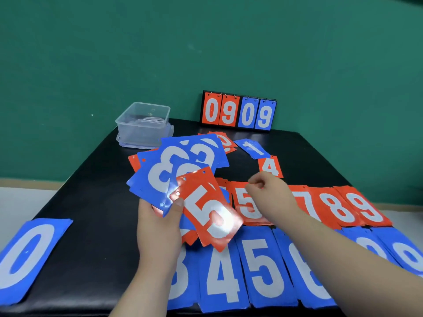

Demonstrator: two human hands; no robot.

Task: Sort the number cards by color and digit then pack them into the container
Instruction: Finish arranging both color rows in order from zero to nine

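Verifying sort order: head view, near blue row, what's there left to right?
blue 0 → blue 4 → blue 5 → blue 6 → blue 9. Skipped: blue cards part-hidden by the left arm and right arm, digits unclear.

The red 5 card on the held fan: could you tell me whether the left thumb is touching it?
Touching. The head view shows the thumb of the left hand lying on the left edge of the red 5 card.
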